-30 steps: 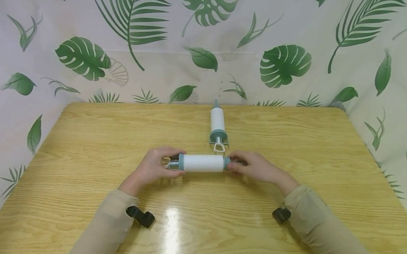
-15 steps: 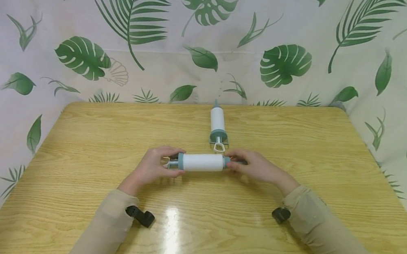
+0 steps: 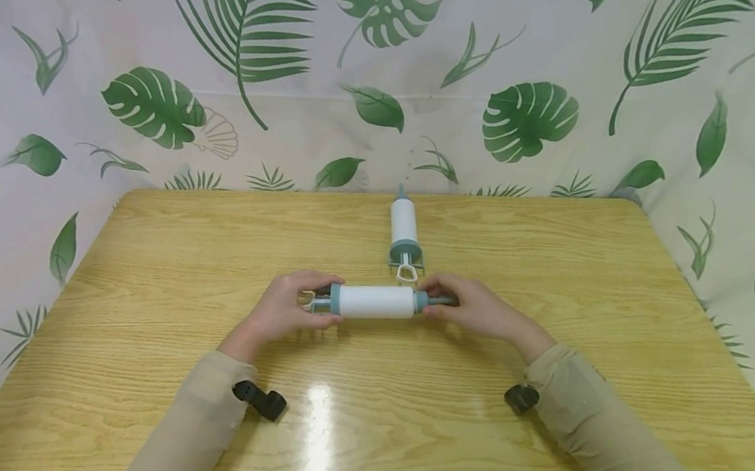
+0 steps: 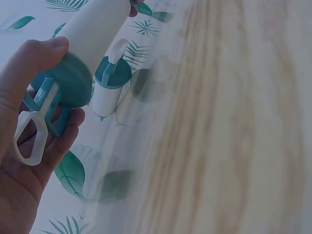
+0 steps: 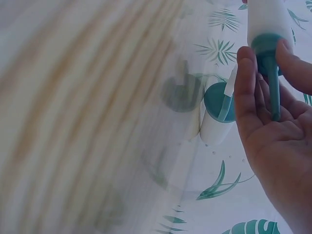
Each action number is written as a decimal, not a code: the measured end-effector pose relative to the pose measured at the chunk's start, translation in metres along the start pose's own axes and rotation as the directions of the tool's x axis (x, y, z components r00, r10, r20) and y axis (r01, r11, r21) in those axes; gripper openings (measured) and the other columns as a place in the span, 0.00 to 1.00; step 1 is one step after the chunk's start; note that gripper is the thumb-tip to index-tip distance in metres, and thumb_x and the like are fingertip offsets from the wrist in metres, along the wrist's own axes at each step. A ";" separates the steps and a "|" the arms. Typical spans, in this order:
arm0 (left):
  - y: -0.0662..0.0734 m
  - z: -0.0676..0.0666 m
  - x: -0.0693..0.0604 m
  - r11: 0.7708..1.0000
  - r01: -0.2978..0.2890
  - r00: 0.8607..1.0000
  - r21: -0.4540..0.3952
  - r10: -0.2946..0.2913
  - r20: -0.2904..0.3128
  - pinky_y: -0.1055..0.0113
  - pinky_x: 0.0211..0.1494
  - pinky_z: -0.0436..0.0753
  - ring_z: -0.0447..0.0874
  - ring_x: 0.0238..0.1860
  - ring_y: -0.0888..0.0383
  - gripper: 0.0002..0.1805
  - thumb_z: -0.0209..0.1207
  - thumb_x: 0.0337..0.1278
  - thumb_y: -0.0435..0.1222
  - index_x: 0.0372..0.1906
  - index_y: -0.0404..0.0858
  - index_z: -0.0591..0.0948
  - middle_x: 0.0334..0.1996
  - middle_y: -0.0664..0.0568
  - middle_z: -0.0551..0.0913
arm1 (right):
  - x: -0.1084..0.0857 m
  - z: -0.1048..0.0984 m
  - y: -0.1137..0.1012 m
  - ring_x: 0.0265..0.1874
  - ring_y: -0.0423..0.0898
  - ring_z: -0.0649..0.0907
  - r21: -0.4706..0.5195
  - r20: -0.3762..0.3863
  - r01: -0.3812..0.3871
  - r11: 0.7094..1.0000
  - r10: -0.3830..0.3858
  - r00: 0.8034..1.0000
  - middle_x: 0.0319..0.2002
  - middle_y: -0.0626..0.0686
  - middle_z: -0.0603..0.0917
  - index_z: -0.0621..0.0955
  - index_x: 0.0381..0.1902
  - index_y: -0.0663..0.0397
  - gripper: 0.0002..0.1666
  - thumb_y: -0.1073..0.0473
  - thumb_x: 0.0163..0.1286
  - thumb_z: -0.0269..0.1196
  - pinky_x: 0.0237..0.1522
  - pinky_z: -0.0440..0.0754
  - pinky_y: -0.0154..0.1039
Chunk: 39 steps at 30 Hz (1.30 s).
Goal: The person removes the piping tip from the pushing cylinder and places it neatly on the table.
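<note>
In the head view my left hand [image 3: 285, 306] grips the back end of a large white syringe [image 3: 376, 301] with teal end caps, held level crosswise. My thumb lies on the teal rear cap [image 4: 73, 80], fingers beneath, and the white loop handle [image 4: 33, 139] sticks out toward the palm. On the other end, my right hand [image 3: 473, 307] pinches the teal front cap [image 5: 267, 45] between thumb and fingers. A thin teal nozzle [image 5: 274, 92] points down over that palm. Just beyond, a second similar syringe [image 3: 404, 223] lies with its loop handle toward me.
The wooden table [image 3: 213, 242] has its back edge near a leaf-printed cloth wall [image 3: 431, 104]. The second syringe's nozzle reaches near that edge. A black device [image 3: 261, 400] is strapped to the left wrist, another black device [image 3: 522, 399] to the right.
My right fingers have loosened and shifted round the front cap, so more of the nozzle now shows. The left hand and both syringes have stayed almost in place.
</note>
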State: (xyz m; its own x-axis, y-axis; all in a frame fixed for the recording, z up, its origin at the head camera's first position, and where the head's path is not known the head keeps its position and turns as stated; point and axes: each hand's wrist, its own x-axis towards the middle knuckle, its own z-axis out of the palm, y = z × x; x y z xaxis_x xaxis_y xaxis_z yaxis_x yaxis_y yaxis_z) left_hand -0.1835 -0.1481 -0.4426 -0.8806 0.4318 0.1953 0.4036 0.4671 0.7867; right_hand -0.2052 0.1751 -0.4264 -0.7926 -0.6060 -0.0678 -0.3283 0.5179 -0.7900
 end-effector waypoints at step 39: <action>-0.003 -0.004 -0.001 0.999 -0.003 1.000 0.037 0.003 0.023 0.55 0.51 0.80 0.80 0.49 0.54 0.27 0.75 0.41 0.38 0.52 0.40 0.83 0.51 0.50 0.82 | -0.002 -0.005 0.004 0.37 0.45 0.82 -0.015 0.005 0.055 0.998 -0.054 0.999 0.46 0.51 0.82 0.77 0.57 0.59 0.27 0.61 0.59 0.69 0.42 0.79 0.43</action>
State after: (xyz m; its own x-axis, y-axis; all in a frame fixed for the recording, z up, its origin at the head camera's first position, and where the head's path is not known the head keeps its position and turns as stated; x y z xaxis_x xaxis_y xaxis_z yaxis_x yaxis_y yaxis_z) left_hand -0.1852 -0.1526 -0.4431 -0.8736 0.4505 0.1839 0.4154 0.4939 0.7639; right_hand -0.2076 0.1815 -0.4267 -0.7711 -0.6361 -0.0276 -0.3787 0.4931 -0.7832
